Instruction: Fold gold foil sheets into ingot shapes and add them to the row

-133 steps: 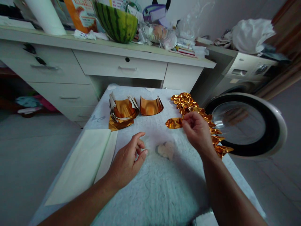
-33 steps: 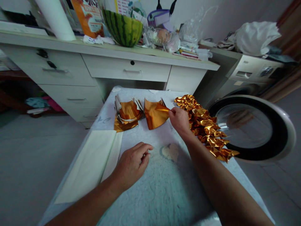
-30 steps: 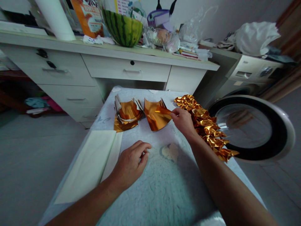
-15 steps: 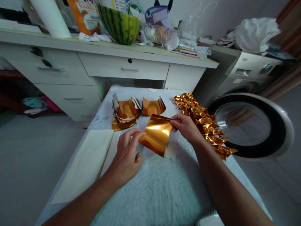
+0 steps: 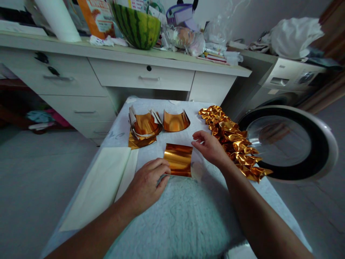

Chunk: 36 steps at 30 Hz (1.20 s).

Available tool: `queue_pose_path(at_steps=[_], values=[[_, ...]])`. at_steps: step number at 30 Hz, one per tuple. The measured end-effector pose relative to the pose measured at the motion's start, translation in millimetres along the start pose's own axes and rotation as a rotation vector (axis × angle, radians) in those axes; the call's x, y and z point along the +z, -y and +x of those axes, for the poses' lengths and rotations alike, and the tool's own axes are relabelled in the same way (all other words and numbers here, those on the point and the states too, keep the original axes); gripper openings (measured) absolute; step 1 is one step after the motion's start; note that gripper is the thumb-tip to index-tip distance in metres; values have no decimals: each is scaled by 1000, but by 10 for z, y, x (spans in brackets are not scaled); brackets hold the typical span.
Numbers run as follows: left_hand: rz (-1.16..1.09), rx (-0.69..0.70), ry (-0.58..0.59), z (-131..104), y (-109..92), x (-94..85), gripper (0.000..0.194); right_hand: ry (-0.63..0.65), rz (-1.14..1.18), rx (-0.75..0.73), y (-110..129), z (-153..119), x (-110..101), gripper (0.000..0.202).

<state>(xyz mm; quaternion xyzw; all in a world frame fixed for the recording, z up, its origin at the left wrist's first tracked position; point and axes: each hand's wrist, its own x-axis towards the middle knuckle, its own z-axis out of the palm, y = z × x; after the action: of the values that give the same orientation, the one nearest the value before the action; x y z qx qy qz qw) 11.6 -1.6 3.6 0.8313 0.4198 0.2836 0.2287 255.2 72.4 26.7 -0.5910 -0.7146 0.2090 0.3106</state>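
A gold foil paper sheet point(image 5: 178, 160), slightly curled, lies on the cloth-covered table in front of me. My left hand point(image 5: 149, 180) has its fingertips and thumb closed at the sheet's lower left corner. Just off the upper right corner, my right hand point(image 5: 208, 145) holds nothing, its fingers a little apart. Behind the sheet stands a curved gold piece point(image 5: 176, 122). To its left is a curled stack of gold foil papers point(image 5: 145, 124) with pale backing. Folded, crinkled gold foil pieces point(image 5: 231, 140) lie in a long row on the right, beside my right forearm.
A pale folded sheet point(image 5: 97, 187) lies along the table's left side. Beyond the table, a white desk point(image 5: 145, 73) carries a cut watermelon point(image 5: 136, 27), bags and small items. An open washing machine door point(image 5: 288, 142) juts out close to the table's right edge.
The foil sheet has come down flat and turned straighter toward me. My right hand has let go of its upper right corner. My left hand has shifted slightly down and right.
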Motion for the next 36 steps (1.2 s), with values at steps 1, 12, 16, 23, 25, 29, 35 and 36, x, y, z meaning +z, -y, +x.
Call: queue_pose_path(at_steps=[1, 12, 16, 23, 25, 29, 35, 36], values=[[-10, -7, 4, -3, -6, 0, 14, 19, -21, -22, 55, -38, -66, 11], [-21, 4, 3, -26, -19, -2, 11, 548, 119, -192, 218, -552, -338, 32], [-18, 9, -25, -40, -28, -9, 9, 599, 183, -178, 213, -568, -303, 28], [-32, -27, -41, -42, -47, -24, 8, 636, 346, -127, 284, -582, -178, 10], [-28, -47, -35, -35, -48, -20, 9, 612, 342, -91, 298, -578, -138, 12], [-20, -58, -20, -31, -57, -20, 9, 597, 335, -15, 267, -560, -108, 17], [-109, 66, 59, -61, -94, -77, 12, 320, 205, 95, 160, -414, -45, 7], [-149, 93, 76, -66, -97, -88, 17, 295, 155, 99, 151, -377, -21, 11]])
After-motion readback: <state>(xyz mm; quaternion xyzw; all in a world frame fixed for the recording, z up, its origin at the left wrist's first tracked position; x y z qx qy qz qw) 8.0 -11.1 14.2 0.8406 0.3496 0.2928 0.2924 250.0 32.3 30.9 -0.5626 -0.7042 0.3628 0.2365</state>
